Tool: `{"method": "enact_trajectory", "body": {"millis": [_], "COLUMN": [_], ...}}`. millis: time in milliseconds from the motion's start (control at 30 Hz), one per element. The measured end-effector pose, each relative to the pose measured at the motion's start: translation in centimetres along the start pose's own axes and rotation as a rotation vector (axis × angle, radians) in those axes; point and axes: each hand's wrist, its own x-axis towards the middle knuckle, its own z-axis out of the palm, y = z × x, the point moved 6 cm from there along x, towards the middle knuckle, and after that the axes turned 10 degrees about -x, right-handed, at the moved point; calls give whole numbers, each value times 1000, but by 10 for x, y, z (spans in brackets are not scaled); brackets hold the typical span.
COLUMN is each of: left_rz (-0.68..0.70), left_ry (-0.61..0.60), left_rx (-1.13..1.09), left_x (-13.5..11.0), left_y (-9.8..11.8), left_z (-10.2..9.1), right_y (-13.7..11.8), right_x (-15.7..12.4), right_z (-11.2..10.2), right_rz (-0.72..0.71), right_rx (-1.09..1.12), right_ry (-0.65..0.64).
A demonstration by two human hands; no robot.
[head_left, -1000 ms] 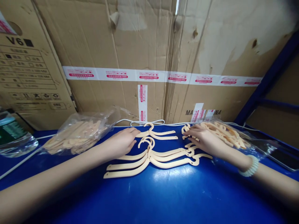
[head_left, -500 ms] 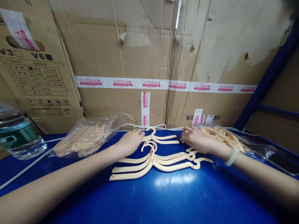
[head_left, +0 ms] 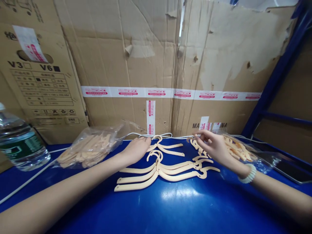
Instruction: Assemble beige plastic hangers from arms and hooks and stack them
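My left hand [head_left: 138, 150] is closed with its fingers curled over the left arms of the rear cream-coloured clothes hangers [head_left: 170, 149]; the parts under the fingers are hidden. In front of it, several more hangers [head_left: 138, 186] lie overlapped, hooks pointing away from me. Small curved hook-shaped pieces [head_left: 207, 169] sit at their right ends. Raised over a pile of similar loose pieces [head_left: 198, 148] is my right hand [head_left: 214, 146], its index finger stretched out and thumb below it. I see nothing held between them.
Clear plastic bags of cream-coloured parts lie to the left [head_left: 90, 151] and right [head_left: 240, 149]. A water bottle [head_left: 21, 143] stands at far left, and a phone-like dark slab [head_left: 292, 170] lies at right. White cable [head_left: 136, 134] runs along the cardboard [head_left: 129, 71] behind the blue table [head_left: 146, 211].
My right hand has lifted and shifted slightly right, its fingers extending, which uncovers the loose pieces beneath. The left hand stays on the rear hangers. The view has tilted slightly upward.
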Motion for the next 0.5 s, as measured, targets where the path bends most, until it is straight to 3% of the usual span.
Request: {"method": "enact_trajectory", "body": {"millis": [133, 300, 500], "left_rz": [32, 31, 1], "left_ry": [-31, -73, -127], "left_rx": [-75, -152, -184], "left_x": [-4, -16, -25], "left_y": [-1, 0, -2], "left_z": [3, -3, -4], "right_y": [-18, -36, -37], "right_x": [-15, -30, -35], "right_z": [-13, -17, -11], "right_rz": [179, 229, 335], "right_rx": [154, 297, 483], "right_ry": [-7, -75, -123]}}
